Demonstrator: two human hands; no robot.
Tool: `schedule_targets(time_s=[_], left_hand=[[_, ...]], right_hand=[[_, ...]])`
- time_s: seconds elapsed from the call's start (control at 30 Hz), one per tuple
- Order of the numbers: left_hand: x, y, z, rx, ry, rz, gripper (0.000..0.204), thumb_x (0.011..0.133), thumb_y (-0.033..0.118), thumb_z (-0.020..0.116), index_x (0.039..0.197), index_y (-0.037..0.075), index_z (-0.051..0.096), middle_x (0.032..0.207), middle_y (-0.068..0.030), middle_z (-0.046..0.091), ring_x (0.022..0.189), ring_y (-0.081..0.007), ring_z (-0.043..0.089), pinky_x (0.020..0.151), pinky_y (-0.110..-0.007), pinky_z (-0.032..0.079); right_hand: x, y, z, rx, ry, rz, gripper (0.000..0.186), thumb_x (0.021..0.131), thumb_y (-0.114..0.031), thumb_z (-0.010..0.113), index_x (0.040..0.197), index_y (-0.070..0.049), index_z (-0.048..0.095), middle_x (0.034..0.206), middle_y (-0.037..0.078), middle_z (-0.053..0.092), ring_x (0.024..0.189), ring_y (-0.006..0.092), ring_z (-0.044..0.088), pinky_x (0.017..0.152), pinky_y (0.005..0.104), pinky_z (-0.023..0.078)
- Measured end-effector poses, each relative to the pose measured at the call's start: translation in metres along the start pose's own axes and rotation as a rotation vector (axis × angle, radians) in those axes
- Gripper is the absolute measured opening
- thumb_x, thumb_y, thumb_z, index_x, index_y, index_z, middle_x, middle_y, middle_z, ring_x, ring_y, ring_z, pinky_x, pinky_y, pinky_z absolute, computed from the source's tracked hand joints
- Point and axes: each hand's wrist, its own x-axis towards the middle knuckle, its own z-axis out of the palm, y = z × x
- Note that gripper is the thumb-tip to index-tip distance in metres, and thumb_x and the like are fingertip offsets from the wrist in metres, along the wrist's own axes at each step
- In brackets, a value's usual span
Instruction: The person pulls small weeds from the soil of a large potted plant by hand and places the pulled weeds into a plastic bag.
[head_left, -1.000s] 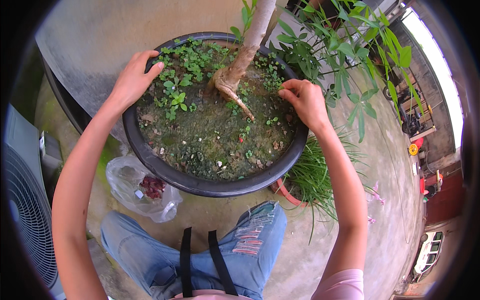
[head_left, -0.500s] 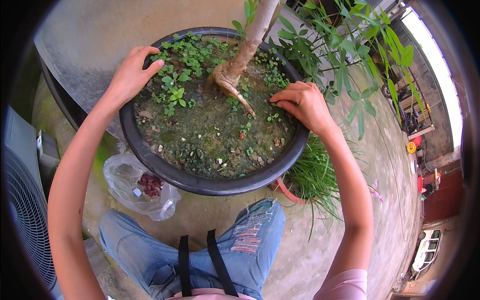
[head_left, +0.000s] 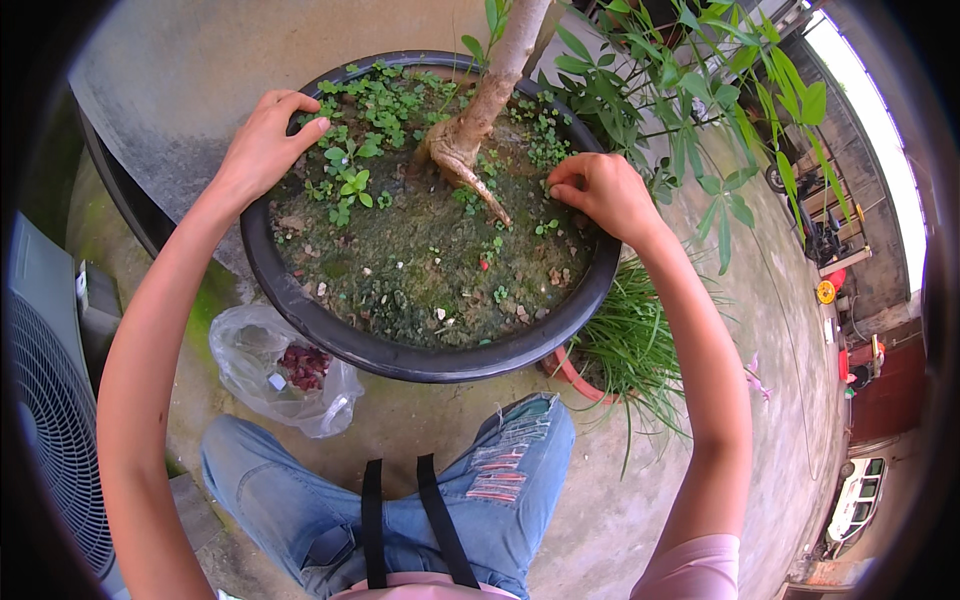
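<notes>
A wide black pot (head_left: pixel 430 365) holds a leaning pale trunk (head_left: pixel 485 110) with a knobbly root, mossy soil (head_left: pixel 400 280) and small clover-like seedlings (head_left: pixel 375 105). My left hand (head_left: pixel 275 145) rests over the pot's upper-left rim, thumb and forefinger apart beside the seedlings. At the right side of the soil, my right hand (head_left: pixel 605 195) has its fingertips pinched down among small green plants; what lies between them is too small and hidden to make out.
A clear plastic bag (head_left: pixel 255 370) with dark red scraps lies below-left. Leafy plants (head_left: pixel 700 100) and a grassy potted plant (head_left: pixel 625 350) stand at right. An outdoor fan unit (head_left: pixel 50 420) is at left, a metal sheet (head_left: pixel 170 90) behind. A white vehicle (head_left: pixel 855 500) is far right.
My right hand has shifted slightly, dipping toward the trunk and then lifting back a little up among the right-side seedlings. My left hand has moved slightly up and left along the rim.
</notes>
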Motion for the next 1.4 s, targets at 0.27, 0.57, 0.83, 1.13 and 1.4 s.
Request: schedule_targets(time_s=[0.27,0.57,0.83,1.13,1.4], left_hand=[[0.000,-0.001,0.000,-0.007,-0.004,0.005,0.038,0.086,0.032,0.056,0.109,0.001,0.055,0.125,-0.0164,0.046,0.120,-0.0294,0.043,0.100,-0.036,0.031],[0.001,-0.002,0.004,0.012,0.056,0.032,0.037,0.084,0.035,0.057,0.105,0.004,0.058,0.122,-0.0150,0.049,0.113,-0.0297,0.049,0.095,-0.036,0.037],[-0.001,-0.002,0.001,-0.003,0.017,0.018,0.036,0.086,0.034,0.056,0.106,0.004,0.056,0.124,-0.0151,0.047,0.116,-0.0295,0.046,0.098,-0.036,0.034],[0.000,-0.003,0.003,-0.014,0.002,0.013,0.033,0.087,0.033,0.056,0.104,0.004,0.056,0.125,-0.0152,0.046,0.119,-0.0289,0.043,0.100,-0.036,0.032],[0.006,-0.032,0.005,0.011,0.096,0.139,0.044,0.083,0.043,0.057,0.107,0.005,0.058,0.113,-0.0155,0.054,0.111,-0.0280,0.049,0.091,-0.037,0.040]], right_hand=[[0.002,0.001,0.003,-0.300,0.101,-0.263,0.012,0.074,-0.014,0.063,0.082,-0.005,0.065,0.079,0.009,0.064,0.074,0.0243,0.062,0.068,0.0342,0.048],[0.000,-0.006,-0.018,0.126,0.006,0.104,0.017,0.076,-0.015,0.064,0.085,0.000,0.065,0.071,0.015,0.064,0.067,0.0255,0.063,0.065,0.0336,0.049],[-0.024,-0.016,-0.004,0.021,0.004,-0.371,0.011,0.073,-0.007,0.066,0.082,-0.001,0.064,0.079,0.011,0.061,0.078,0.0275,0.060,0.071,0.0343,0.049],[-0.028,-0.028,0.003,-0.246,0.063,-0.463,0.013,0.068,-0.006,0.064,0.079,-0.001,0.059,0.074,0.011,0.056,0.074,0.0303,0.057,0.069,0.0368,0.048],[-0.049,-0.098,-0.033,0.439,0.087,0.137,0.006,0.072,-0.004,0.060,0.074,0.001,0.060,0.057,0.003,0.054,0.057,0.0063,0.052,0.053,0.0224,0.042]])
